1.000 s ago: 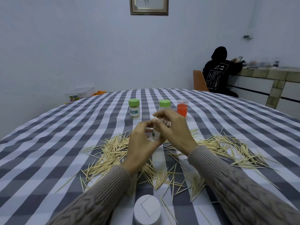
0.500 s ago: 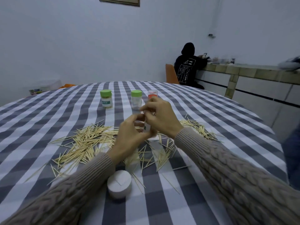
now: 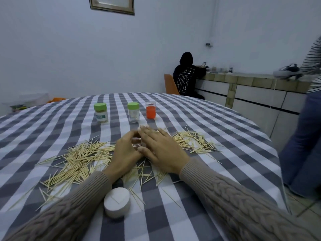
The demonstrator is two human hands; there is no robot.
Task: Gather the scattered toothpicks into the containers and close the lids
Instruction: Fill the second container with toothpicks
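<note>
Toothpicks lie scattered on the checked tablecloth: a big heap at the left, a smaller one at the right, and more under my wrists. My left hand curls round a small clear container, which is mostly hidden between my hands. My right hand lies over it with fingers stretched out. Behind stand a green-lidded jar full of toothpicks, a green-lidded clear jar and an orange container. A white lid lies near me.
The round table's edge curves down at the right, where a person in jeans stands close. A seated person in black on an orange chair faces a tiled counter at the back.
Both hands have come down from mid-air to the tablecloth with the small container between them. My right fingers have straightened over it. The view has swung to the right.
</note>
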